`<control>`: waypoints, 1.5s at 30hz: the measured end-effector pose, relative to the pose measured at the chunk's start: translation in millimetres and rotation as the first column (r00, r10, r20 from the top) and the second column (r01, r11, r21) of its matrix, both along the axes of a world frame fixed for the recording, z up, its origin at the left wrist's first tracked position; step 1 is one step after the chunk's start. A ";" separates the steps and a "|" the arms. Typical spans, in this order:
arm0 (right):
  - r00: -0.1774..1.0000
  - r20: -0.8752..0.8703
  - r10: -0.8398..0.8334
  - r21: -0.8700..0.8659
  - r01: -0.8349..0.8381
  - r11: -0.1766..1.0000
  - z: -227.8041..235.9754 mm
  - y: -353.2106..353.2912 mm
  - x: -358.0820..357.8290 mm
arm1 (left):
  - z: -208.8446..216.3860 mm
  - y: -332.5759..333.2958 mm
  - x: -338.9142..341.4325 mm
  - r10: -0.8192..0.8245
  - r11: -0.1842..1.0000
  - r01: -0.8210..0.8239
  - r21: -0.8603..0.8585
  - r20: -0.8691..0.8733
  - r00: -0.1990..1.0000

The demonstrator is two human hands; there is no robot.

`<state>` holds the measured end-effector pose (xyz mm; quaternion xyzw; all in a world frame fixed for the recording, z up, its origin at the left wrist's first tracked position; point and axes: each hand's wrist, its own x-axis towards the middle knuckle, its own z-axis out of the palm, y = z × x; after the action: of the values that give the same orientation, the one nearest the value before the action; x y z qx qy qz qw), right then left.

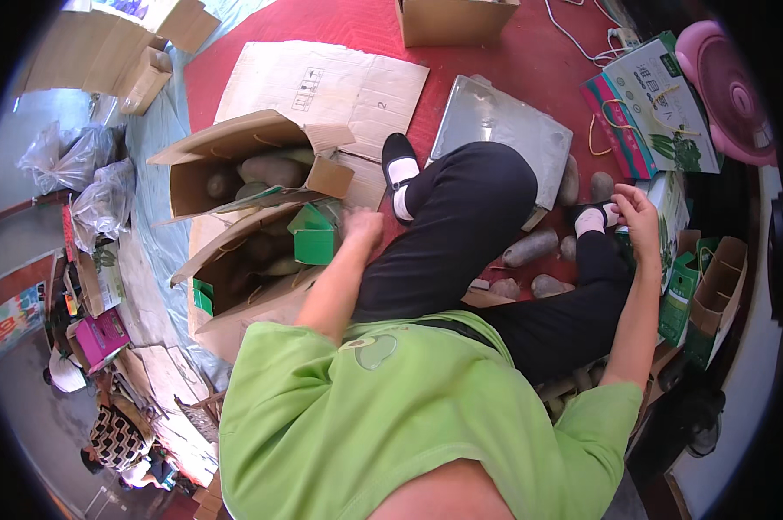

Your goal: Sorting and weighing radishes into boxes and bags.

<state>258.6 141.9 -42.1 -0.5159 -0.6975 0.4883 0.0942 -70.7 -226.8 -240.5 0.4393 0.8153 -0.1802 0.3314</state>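
Note:
On the left, my left hand (363,227) is closed at the end of an open cardboard box (214,276) with green flaps, seeming to hold its edge; the fingertips are hidden. Oblong produce (274,266) lies inside, its kind unclear in the shade. Behind it, a second open cardboard box (183,186) holds larger pale oblong produce (273,170). My right hand (639,212) is raised at the right, fingers loosely bent and apart, with nothing visible in them. It is above a white and green carton (674,208), near my shoe.
Several grey-green oblong pieces (530,249) lie on the red floor between my legs. Beyond them rests a silvery flat-topped box (504,126). A flattened cardboard sheet (322,82) lies ahead. At right are a printed carton (665,104), a pink fan (730,91) and an open divided carton (717,295).

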 end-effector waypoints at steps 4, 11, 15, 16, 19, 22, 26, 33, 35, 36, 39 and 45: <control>0.994 0.053 -0.091 -0.085 0.095 0.992 -16.7 3.6 31.8 | -32.3 -53.4 4.3 -0.349 0.937 0.323 -0.135 -0.272 0.897; 0.996 0.057 -0.069 -0.079 0.073 0.994 -16.9 7.1 30.9 | -3.5 -91.1 13.3 -0.339 0.914 0.313 -0.257 -0.066 0.938; 0.997 0.071 -0.019 -0.105 0.026 0.994 -20.1 8.4 27.1 | -33.4 -176.8 30.2 -0.458 0.865 0.438 -0.246 -0.026 0.889; 0.997 0.071 -0.005 -0.112 0.013 0.994 -20.4 8.1 25.8 | -42.0 -199.0 37.2 -0.535 0.813 0.509 -0.283 -0.020 0.844; 0.996 0.085 0.004 -0.109 0.005 0.994 -21.9 10.2 24.4 | -58.7 -253.0 62.1 -0.462 0.865 0.444 -0.235 -0.025 0.887; 0.997 0.075 -0.012 -0.115 0.020 0.993 -23.4 8.8 20.2 | -70.9 -280.5 68.7 0.369 0.913 -0.408 0.021 0.383 0.847; 0.997 0.083 -0.003 -0.094 0.011 0.996 -28.4 7.6 18.1 | 9.8 -219.9 67.1 0.367 0.611 -0.786 0.098 0.844 0.390; 0.997 0.075 0.030 -0.044 -0.027 0.999 -37.5 7.1 17.8 | 161.7 -114.2 31.3 0.472 0.397 -0.862 0.315 0.735 0.486; 0.996 0.084 0.026 -0.035 -0.023 0.999 -39.5 9.4 18.5 | 202.5 -106.3 -6.3 0.363 0.505 -0.480 0.718 0.328 0.872; 0.995 0.096 0.028 -0.039 -0.025 0.999 -39.0 9.3 19.5 | 211.1 -110.3 -29.0 0.382 0.452 -0.295 0.842 0.116 0.917; 0.994 0.109 0.026 -0.048 -0.021 0.999 -35.1 10.8 20.4 | 240.5 -108.4 -95.4 0.279 0.635 0.218 0.741 -0.483 0.830; 0.986 0.170 0.001 -0.061 0.009 0.998 -41.9 8.6 26.3 | 208.6 -119.0 -183.2 0.207 0.914 -0.126 0.385 -0.177 0.962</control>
<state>284.9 150.5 -84.0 -0.5595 -0.6867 0.4637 0.0196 -253.9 -345.9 -31.9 0.4006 0.9000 -0.0403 0.1670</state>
